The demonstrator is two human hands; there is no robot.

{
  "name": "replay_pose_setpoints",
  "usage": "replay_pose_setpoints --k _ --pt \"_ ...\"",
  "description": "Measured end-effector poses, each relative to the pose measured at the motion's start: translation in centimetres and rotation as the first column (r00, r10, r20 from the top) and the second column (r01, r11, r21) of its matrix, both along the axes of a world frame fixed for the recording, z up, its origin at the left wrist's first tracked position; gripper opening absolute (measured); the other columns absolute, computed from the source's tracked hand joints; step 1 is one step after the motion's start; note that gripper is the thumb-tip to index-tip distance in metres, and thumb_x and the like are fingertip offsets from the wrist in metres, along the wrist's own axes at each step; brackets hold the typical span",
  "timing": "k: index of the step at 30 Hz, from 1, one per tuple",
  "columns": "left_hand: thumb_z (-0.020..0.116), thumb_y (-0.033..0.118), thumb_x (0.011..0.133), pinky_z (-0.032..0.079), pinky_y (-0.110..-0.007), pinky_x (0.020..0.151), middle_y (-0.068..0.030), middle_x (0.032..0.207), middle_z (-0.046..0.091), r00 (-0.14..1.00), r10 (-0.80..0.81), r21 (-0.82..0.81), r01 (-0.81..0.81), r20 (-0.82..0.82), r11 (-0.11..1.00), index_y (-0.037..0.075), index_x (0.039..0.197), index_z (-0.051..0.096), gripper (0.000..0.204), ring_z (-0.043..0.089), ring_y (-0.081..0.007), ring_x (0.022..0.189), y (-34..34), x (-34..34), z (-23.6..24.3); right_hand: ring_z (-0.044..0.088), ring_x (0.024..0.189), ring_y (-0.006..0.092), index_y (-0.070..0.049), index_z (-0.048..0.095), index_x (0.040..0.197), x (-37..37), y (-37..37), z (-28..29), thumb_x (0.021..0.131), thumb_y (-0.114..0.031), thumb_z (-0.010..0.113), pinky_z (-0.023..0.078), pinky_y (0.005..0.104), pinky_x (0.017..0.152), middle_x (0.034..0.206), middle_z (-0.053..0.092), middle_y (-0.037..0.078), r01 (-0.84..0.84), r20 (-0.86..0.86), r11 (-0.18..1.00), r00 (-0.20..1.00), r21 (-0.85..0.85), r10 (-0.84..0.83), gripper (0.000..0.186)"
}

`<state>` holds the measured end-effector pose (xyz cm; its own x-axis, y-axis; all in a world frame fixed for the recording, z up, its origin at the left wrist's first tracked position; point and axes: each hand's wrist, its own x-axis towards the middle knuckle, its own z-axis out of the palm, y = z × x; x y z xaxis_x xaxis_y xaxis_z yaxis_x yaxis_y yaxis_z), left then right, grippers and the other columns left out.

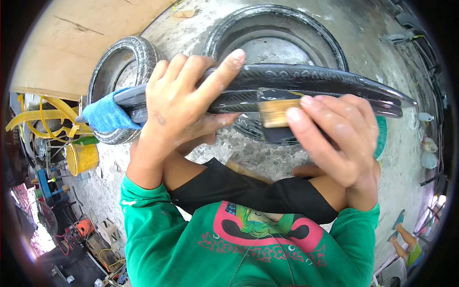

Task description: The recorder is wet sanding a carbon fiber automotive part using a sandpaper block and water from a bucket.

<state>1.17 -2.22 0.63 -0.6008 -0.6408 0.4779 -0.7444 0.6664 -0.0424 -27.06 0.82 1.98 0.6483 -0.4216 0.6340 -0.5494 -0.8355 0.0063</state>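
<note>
Below left of the black part (311, 76) is a yellow bucket (81, 159), contents unclear.

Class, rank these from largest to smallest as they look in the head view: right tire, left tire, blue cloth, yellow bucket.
1. Right tire, though partly hidden
2. Left tire, also partly hidden
3. Blue cloth
4. Yellow bucket

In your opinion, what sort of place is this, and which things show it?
Probably a workshop, perhaps for vehicle parts: a large tire and a smaller tire are on the concrete floor, a curved glossy black piece is in hand, and a yellow bucket stands amid clutter.
</note>
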Motion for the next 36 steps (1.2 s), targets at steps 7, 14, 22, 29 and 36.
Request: replay_pose_setpoints --k 7,14,22,29,36 --pt "0.067 0.056 0.066 0.038 -0.036 0.065 -0.0036 0.094 0.062 0.998 -0.044 -0.109 0.049 0.051 0.993 0.015 0.136 0.064 0.081 0.054 -0.023 0.075 -0.4 0.2 0.0 0.062 0.078 0.0195 -0.01 0.073 0.102 3.0 -1.8 -1.5 0.071 -0.014 0.073 0.047 0.0322 0.063 0.092 0.066 0.005 -0.039 -0.017 0.999 0.999 -0.034 0.038 0.031" --pt "0.072 0.051 0.062 0.042 -0.035 0.069 -0.0043 0.107 0.067 0.997 -0.076 -0.089 0.075 -0.005 0.993 0.016 0.135 0.065 0.081 0.057 -0.0232 0.079 -0.7 0.4 -0.1 0.064 0.08 0.0208 -0.008 0.075 0.103 2.6 -2.1 -1.2 0.07 -0.013 0.072 0.045 0.0325 0.062 0.096 0.069 0.007 -0.073 -0.028 0.997 0.997 0.006 0.073 0.034" --pt "0.085 0.034 0.079 0.049 -0.047 0.098 -0.017 0.12 0.068 0.863 -0.295 0.019 0.331 -0.411 0.943 -0.001 0.131 0.056 0.069 0.066 -0.0355 0.11 -0.7 1.1 0.5 0.069 0.077 0.0259 0.002 0.071 0.111 3.0 -1.5 0.5 0.078 -0.007 0.082 0.054 0.034 0.067 0.091 0.072 0.012 -0.187 0.508 0.94 0.861 0.284 0.018 0.036" --pt "0.086 0.014 0.08 0.051 -0.04 0.096 -0.021 0.115 0.068 0.606 -0.034 0.315 0.46 -0.795 0.83 -0.004 0.113 0.062 0.045 0.064 -0.0298 0.116 -0.4 1.6 1.0 0.066 0.098 0.0142 0.01 0.059 0.126 6.1 -1.0 -0.8 0.09 -0.005 0.076 0.054 0.0294 0.089 0.111 0.071 0.013 -0.73 0.816 0.374 0.458 0.572 -0.353 0.043" --pt "0.085 0.001 0.077 0.052 -0.036 0.093 -0.0215 0.116 0.068 0.568 0.026 0.348 0.466 -0.823 0.814 -0.003 0.109 0.065 0.038 0.065 -0.0274 0.113 -0.1 1.5 1.3 0.064 0.105 0.0127 0.008 0.056 0.13 6.0 -1.7 -1.4 0.095 -0.011 0.072 0.052 0.0293 0.092 0.116 0.068 0.012 -0.852 0.788 0.1 0.423 0.514 -0.448 0.043"
